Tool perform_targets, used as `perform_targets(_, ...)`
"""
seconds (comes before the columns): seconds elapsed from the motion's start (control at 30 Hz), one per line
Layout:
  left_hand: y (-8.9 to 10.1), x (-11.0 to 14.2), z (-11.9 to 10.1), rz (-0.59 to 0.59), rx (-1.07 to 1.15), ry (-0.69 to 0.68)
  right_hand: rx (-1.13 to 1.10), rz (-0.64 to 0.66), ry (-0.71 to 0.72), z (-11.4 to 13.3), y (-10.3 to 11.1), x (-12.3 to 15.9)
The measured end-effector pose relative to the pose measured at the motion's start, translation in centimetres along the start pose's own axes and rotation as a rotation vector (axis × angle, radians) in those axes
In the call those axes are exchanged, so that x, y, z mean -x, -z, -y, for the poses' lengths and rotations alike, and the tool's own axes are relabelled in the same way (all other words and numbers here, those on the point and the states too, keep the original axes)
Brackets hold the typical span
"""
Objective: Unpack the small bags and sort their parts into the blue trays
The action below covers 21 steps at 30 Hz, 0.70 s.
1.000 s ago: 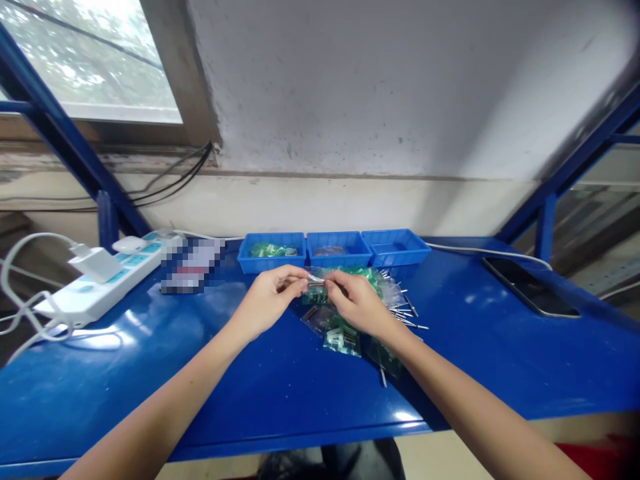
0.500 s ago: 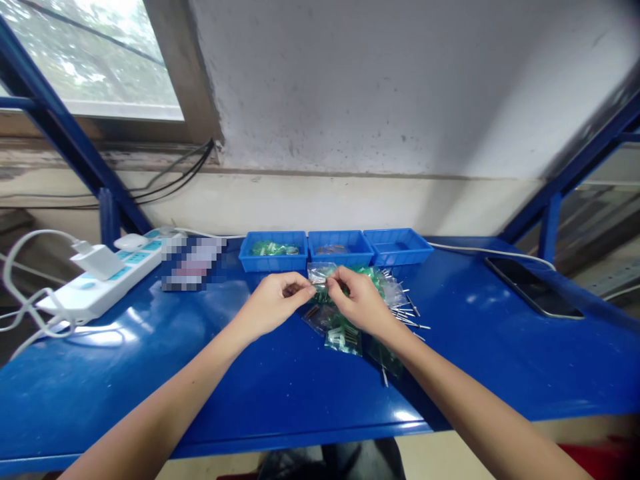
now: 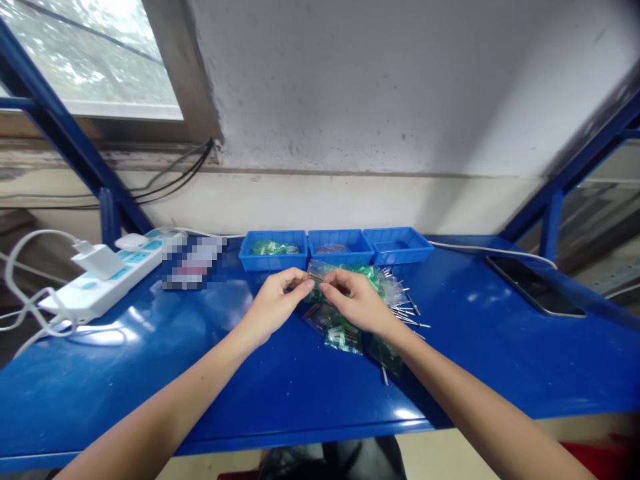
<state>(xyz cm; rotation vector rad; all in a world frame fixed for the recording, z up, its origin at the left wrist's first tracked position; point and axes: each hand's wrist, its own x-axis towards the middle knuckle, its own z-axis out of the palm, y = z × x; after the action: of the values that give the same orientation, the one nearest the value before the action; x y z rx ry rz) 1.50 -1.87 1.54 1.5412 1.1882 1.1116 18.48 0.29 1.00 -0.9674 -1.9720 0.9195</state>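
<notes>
Rod [image 3: 316, 277], one, thin: pinched close between left hand [image 3: 274, 300] and right hand [image 3: 361, 300], above packets [image 3: 343, 339]; step apparently two-handed handling, next move calling for fine fingertip control. Loose rods [image 3: 407, 316] crowd the right hand's outer side. Behind: three bins [image 3: 341, 256]. Far right: phone [image 3: 535, 287].

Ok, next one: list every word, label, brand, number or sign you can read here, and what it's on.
No text can be read.
Pixelated flat object: masked, unreadable.
White power strip: any markings too small.
Plastic bags: any print too small or blurred.
Thin item between left hand and right hand: too small.
Blue bins and phone: no lettering visible.
</notes>
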Motion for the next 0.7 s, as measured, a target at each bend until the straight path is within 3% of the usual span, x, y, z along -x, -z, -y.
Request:
perform_targets(0.23,0.16,0.03,-0.05,-0.081,0.052,0.011,-0.089,0.006,-0.044,-0.09,0.06,-0.02)
perform_targets(0.47,0.13,-0.16,0.19,-0.02,-0.017,0.075,-0.095,-0.109,0.019,-0.56,-0.05,-0.05)
perform_targets(0.6,0.06,-0.28,0.33,0.006,0.192,0.243,0.05,-0.212,0.109,-0.54,0.07,0.16)
perform_targets(0.7,0.04,-0.33,0.38,0.022,0.292,0.224,0.161,-0.215,0.195,-0.56,0.15,0.24)
